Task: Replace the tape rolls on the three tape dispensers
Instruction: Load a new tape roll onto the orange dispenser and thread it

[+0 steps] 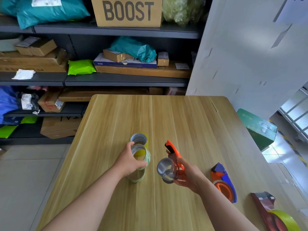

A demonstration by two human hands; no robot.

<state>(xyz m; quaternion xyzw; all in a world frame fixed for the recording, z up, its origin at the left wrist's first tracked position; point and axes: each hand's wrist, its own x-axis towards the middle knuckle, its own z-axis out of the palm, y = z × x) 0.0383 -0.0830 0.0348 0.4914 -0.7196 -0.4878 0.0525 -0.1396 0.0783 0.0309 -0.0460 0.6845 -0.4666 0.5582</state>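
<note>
My left hand [129,161] grips a yellowish tape roll [141,155], lifted and tilted above another roll [135,178] that stands on the wooden table [166,117]. A third roll [139,139] stands just behind them. My right hand [188,175] holds an orange tape dispenser [173,157] above the table; its grey hub [164,169] faces the lifted roll and carries no tape that I can see. A blue and orange dispenser [224,180] lies to the right. At the lower right lies a dark red dispenser [268,212] with a yellow roll on it.
Dark shelves [116,80] with cardboard boxes and plastic mail bags stand behind the table. A white wall [241,55] rises at the right, with a green box [256,127] on the floor beside the table's right edge.
</note>
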